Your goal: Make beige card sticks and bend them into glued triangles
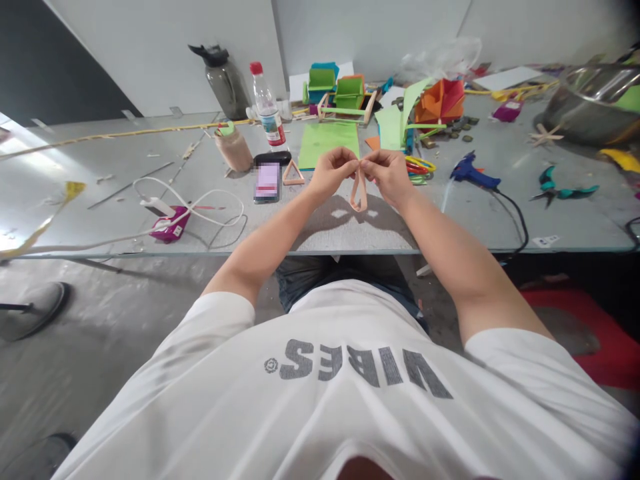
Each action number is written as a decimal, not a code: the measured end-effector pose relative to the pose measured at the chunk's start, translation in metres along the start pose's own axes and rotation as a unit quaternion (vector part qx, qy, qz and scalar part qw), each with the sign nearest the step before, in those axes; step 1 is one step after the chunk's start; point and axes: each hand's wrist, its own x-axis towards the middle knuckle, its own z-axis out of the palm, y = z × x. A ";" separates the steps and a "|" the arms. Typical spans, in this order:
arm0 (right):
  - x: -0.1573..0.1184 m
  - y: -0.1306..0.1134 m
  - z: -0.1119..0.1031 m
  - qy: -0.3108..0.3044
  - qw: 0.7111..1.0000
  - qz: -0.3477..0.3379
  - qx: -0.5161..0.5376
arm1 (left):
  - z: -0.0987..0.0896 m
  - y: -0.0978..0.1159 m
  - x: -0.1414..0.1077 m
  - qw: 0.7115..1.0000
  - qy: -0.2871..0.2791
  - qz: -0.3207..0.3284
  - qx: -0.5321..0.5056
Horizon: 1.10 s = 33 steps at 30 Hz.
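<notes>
Above the grey table [320, 230], both hands meet at the top of a thin peach-coloured looped strip [358, 197]. My left hand [334, 172] pinches one side of its upper end. Fingers of my right hand [389, 175] are closed on the other side, touching or nearly touching the left fingertips. The loop hangs down between the hands, over their shadow. Just behind lies a green sheet [327, 143]. A small peach triangle frame [293, 175] rests left of my left hand, beside a phone [267, 181].
A blue glue gun [473, 172] and teal pliers [565, 191] lie at the right, near a metal bowl [580, 107]. Folded paper boxes [350, 92] stand at the back. To the left are a plastic bottle [270, 117], a stick-filled cup [234, 150] and a white cable [200, 195].
</notes>
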 end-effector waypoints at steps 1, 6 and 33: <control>0.000 0.001 0.000 0.001 1.000 0.002 0.002 | -0.001 0.000 -0.001 1.000 0.001 0.001 0.002; 0.001 0.002 0.000 0.004 1.000 -0.005 0.002 | -0.002 0.001 -0.002 1.000 -0.004 0.023 0.000; 0.015 0.014 -0.027 -0.082 0.965 0.006 -0.250 | -0.029 -0.012 -0.002 0.901 -0.214 -0.050 0.375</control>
